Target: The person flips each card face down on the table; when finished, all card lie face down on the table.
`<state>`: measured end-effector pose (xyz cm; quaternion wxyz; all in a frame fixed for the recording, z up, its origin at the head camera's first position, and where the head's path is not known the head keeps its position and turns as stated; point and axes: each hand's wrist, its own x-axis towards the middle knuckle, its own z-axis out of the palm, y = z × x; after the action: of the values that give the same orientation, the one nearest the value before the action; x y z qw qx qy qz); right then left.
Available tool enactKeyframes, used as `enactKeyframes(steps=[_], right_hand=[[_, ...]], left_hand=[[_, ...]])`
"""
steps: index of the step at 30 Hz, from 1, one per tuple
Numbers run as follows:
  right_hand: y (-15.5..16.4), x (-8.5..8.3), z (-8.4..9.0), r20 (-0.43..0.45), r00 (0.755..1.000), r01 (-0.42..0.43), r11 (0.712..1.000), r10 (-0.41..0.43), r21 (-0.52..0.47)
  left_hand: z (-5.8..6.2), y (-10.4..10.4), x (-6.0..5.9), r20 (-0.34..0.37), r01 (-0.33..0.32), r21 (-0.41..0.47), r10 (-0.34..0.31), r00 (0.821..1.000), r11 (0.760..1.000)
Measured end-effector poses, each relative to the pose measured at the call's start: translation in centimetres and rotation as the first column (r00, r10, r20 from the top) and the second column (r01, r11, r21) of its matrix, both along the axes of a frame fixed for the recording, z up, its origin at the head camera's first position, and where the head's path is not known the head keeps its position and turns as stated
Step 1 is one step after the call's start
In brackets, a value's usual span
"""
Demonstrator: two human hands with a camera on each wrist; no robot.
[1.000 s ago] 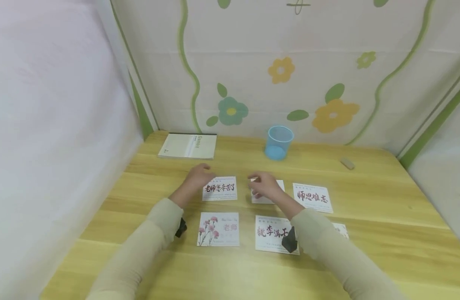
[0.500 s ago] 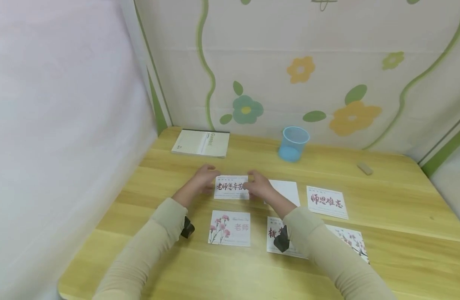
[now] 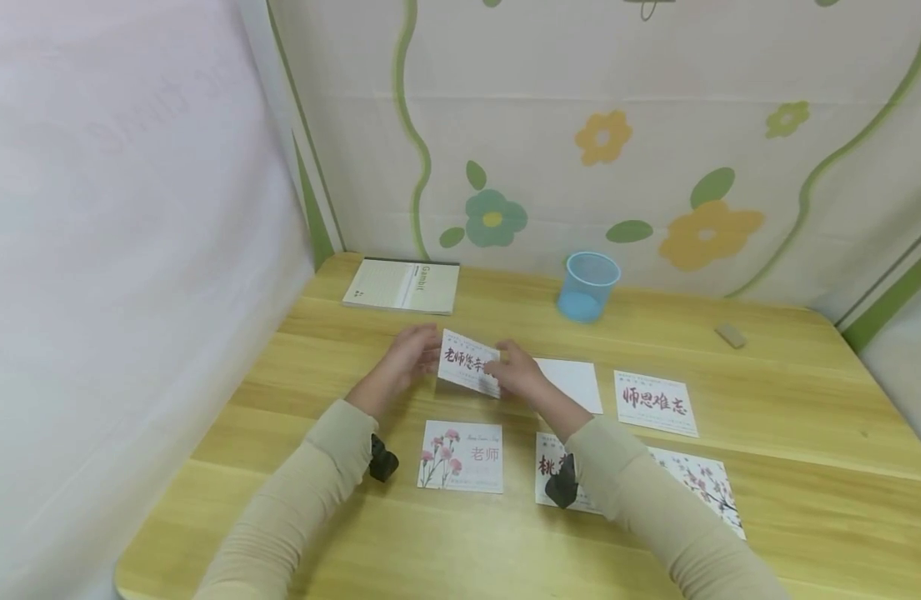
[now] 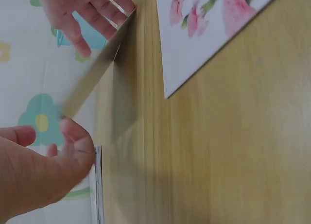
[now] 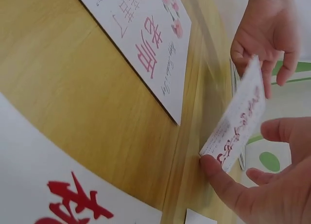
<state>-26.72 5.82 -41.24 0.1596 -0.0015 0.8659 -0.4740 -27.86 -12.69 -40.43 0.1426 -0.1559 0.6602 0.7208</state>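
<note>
Both hands hold a white card with dark calligraphy [image 3: 466, 364], tilted up off the wooden table [image 3: 768, 467]. My left hand [image 3: 428, 353] has its fingertips on the card's left edge. My right hand [image 3: 499, 373] pinches the right edge, thumb underneath. In the right wrist view the calligraphy card [image 5: 239, 121] stands on edge between my right hand [image 5: 243, 173] and my left hand [image 5: 262, 54]. The left wrist view shows the calligraphy card [image 4: 96, 71] edge-on, with my left hand [image 4: 58, 136] at its near end.
Flat on the table lie a blank white card [image 3: 574, 384], a red-lettered card [image 3: 655, 403], a carnation card [image 3: 462, 455], a card partly under my right sleeve [image 3: 550, 483] and a blossom card [image 3: 702, 487]. Behind stand a blue cup [image 3: 586, 286], a book [image 3: 402, 285] and an eraser [image 3: 730, 335].
My right hand left the blank card and moved left to the calligraphy card. Both hands then lifted that card from flat on the table to tilted.
</note>
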Motion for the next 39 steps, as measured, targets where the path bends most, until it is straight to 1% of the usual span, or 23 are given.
enactKeyframes(steps=[2, 4, 6, 8, 9, 10, 12, 14, 15, 16, 18, 19, 21, 25, 27, 28, 29, 31, 32, 35, 36, 37, 39], right_hand=[[0.0, 0.0, 0.0, 0.012, 1.000, 0.019, 1.000, -0.019, -0.004], [-0.1, -0.1, 0.1, 0.041, 0.998, 0.046, 0.999, -0.045, -0.017], [-0.1, -0.2, 0.2, 0.081, 0.994, 0.073, 0.996, -0.069, -0.052], [-0.1, -0.3, 0.3, 0.127, 0.988, 0.099, 0.989, -0.085, -0.109], [-0.1, -0.4, 0.4, 0.151, 0.985, 0.109, 0.984, -0.086, -0.145], [0.0, -0.5, 0.4, 0.169, 0.982, 0.114, 0.978, -0.085, -0.173], [0.0, -0.5, 0.6, 0.200, 0.977, 0.121, 0.964, -0.073, -0.239], [0.0, -0.6, 0.8, 0.219, 0.974, 0.125, 0.951, -0.063, -0.284], [0.1, -0.5, 0.9, 0.227, 0.972, 0.133, 0.944, -0.064, -0.302], [0.1, -0.5, 1.0, 0.229, 0.971, 0.141, 0.939, -0.069, -0.314], [0.2, -0.5, 1.2, 0.231, 0.970, 0.159, 0.923, -0.079, -0.350], [0.3, -0.4, 1.3, 0.226, 0.970, 0.170, 0.917, -0.091, -0.361], [0.5, -0.3, 1.6, 0.211, 0.971, 0.185, 0.905, -0.109, -0.384], [1.1, -0.3, 2.3, 0.127, 0.981, 0.185, 0.912, -0.148, -0.366], [1.4, -0.4, 2.6, 0.091, 0.980, 0.199, 0.903, -0.177, -0.382], [1.5, -0.4, 2.7, 0.070, 0.979, 0.203, 0.899, -0.191, -0.387], [1.7, -0.5, 2.8, 0.053, 0.978, 0.206, 0.889, -0.202, -0.408], [1.9, -0.6, 2.9, 0.028, 0.973, 0.214, 0.859, -0.228, -0.464], [2.0, -0.6, 3.0, 0.010, 0.970, 0.217, 0.849, -0.242, -0.481], [2.4, -0.7, 2.8, -0.066, 0.957, 0.211, 0.830, -0.283, -0.516], [2.6, -0.8, 2.6, -0.091, 0.949, 0.214, 0.828, -0.302, -0.518], [2.7, -0.8, 2.4, -0.118, 0.941, 0.216, 0.832, -0.317, -0.510], [3.0, -0.8, 1.9, -0.161, 0.931, 0.220, 0.855, -0.329, -0.470]], left_hand=[[0.0, 0.4, -0.2, -0.008, -0.015, 0.054, 0.016, 1.000, 0.998], [0.0, 0.9, -0.3, -0.007, -0.016, 0.090, 0.017, 1.000, 0.996], [-0.3, 1.5, -0.4, -0.001, -0.003, 0.114, 0.004, 1.000, 0.994], [-0.6, 2.0, -0.4, -0.011, 0.019, 0.123, -0.018, 1.000, 0.992], [-1.1, 2.3, -0.5, -0.031, 0.042, 0.133, -0.038, 0.999, 0.990], [-1.3, 2.5, -0.4, -0.046, 0.065, 0.135, -0.059, 0.997, 0.989], [-1.7, 3.1, -0.1, -0.091, 0.126, 0.113, -0.116, 0.989, 0.986], [-2.0, 3.6, 0.2, -0.128, 0.196, 0.073, -0.186, 0.974, 0.978], [-2.2, 3.8, 0.4, -0.142, 0.235, 0.059, -0.225, 0.964, 0.970], [-2.0, 4.1, 0.7, -0.137, 0.260, 0.038, -0.252, 0.958, 0.965], [-2.1, 4.5, 1.1, -0.138, 0.302, 0.023, -0.297, 0.945, 0.953], [-2.1, 4.7, 1.1, -0.133, 0.315, 0.017, -0.310, 0.941, 0.949], [-2.2, 4.9, 1.2, -0.123, 0.322, 0.010, -0.318, 0.940, 0.947], [-2.3, 5.4, 1.2, -0.102, 0.305, -0.022, -0.305, 0.947, 0.952], [-2.4, 5.4, 1.2, -0.091, 0.283, -0.048, -0.286, 0.954, 0.958], [-2.4, 5.4, 1.2, -0.085, 0.263, -0.053, -0.267, 0.960, 0.963], [-2.4, 5.3, 1.2, -0.078, 0.237, -0.058, -0.241, 0.967, 0.970], [-2.4, 5.1, 1.1, -0.071, 0.177, -0.074, -0.183, 0.981, 0.981], [-2.4, 4.9, 1.0, -0.068, 0.145, -0.074, -0.150, 0.986, 0.987], [-2.4, 4.3, 0.7, -0.078, 0.071, -0.067, -0.076, 0.994, 0.995], [-2.3, 4.0, 0.6, -0.081, 0.052, -0.065, -0.058, 0.995, 0.997], [-2.3, 3.7, 0.5, -0.094, 0.042, -0.069, -0.048, 0.994, 0.997], [-2.2, 3.2, 0.5, -0.118, 0.026, -0.084, -0.036, 0.992, 0.996]])
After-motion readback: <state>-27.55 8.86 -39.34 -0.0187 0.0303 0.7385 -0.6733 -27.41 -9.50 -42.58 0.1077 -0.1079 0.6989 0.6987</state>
